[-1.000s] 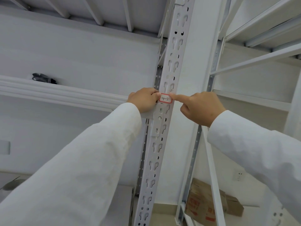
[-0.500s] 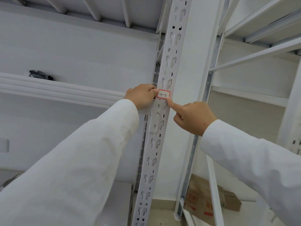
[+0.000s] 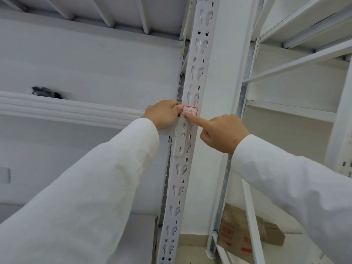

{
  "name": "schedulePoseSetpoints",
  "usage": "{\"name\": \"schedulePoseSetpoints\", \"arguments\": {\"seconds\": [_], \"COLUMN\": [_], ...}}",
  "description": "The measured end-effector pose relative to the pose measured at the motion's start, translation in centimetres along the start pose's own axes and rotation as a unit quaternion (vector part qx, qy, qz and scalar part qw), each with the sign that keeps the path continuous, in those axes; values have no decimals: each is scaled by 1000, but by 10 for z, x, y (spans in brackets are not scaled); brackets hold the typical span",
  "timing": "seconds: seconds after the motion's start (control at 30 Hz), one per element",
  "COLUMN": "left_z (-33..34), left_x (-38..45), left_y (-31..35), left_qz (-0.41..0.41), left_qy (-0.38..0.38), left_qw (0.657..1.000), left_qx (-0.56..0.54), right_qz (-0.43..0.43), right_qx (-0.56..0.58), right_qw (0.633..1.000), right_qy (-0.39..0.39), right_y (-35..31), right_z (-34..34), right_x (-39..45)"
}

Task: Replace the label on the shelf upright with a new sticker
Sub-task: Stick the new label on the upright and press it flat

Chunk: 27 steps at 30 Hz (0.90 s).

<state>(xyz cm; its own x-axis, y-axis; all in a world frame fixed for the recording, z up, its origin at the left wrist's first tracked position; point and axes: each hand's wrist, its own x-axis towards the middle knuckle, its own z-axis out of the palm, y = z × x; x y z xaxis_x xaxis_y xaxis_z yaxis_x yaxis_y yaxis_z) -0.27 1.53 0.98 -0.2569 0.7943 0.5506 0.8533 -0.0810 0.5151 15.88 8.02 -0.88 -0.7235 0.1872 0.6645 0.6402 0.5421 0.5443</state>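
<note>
A small white sticker [image 3: 190, 111] with a red border and handwriting sits on the front of the white perforated shelf upright [image 3: 198, 54], at the level of the shelf beam. My left hand [image 3: 163, 114] is curled beside the upright, its thumb tip against the sticker's left edge. My right hand [image 3: 222, 132] points up and left with the index finger straight; its tip presses the sticker's lower left part, and the other fingers are folded in. Both arms wear white sleeves.
A white shelf beam [image 3: 66, 109] runs left from the upright, with a small black object [image 3: 45, 91] lying on the shelf above it. A second white rack [image 3: 245, 92] stands to the right. Brown cardboard boxes [image 3: 238, 233] sit on the floor below.
My right index finger moved from the sticker's right edge down and across to its lower left part. My left hand kept its place at the sticker's left edge.
</note>
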Motion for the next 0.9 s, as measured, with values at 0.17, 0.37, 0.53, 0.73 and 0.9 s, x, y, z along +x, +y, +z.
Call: {"name": "schedulePoseSetpoints", "arguments": {"seconds": [0.17,0.37,0.53,0.73,0.9], "left_z": [-1,0,-1,-2,1], "left_x": [-1,-3,-1,-2,-3], "left_y": [0,2,3,6,2], "left_qz": [-2,-8,-22,-13,-14], "left_qy": [-4,-9,-11,-38,-16], "left_qw": [1000,1000,1000,999,999], "left_qx": [1,6,-7,-4,-35], "right_qz": [35,97,37,50,75], "right_qx": [-45,-7,18,18,21], "right_qw": [996,993,999,998,994], "right_qy": [-66,-68,-33,-42,-77], "right_y": [29,38,2,7,28], "right_z": [-4,-8,-10,0,-9], "right_x": [-19,-36,-2,4,-11]}}
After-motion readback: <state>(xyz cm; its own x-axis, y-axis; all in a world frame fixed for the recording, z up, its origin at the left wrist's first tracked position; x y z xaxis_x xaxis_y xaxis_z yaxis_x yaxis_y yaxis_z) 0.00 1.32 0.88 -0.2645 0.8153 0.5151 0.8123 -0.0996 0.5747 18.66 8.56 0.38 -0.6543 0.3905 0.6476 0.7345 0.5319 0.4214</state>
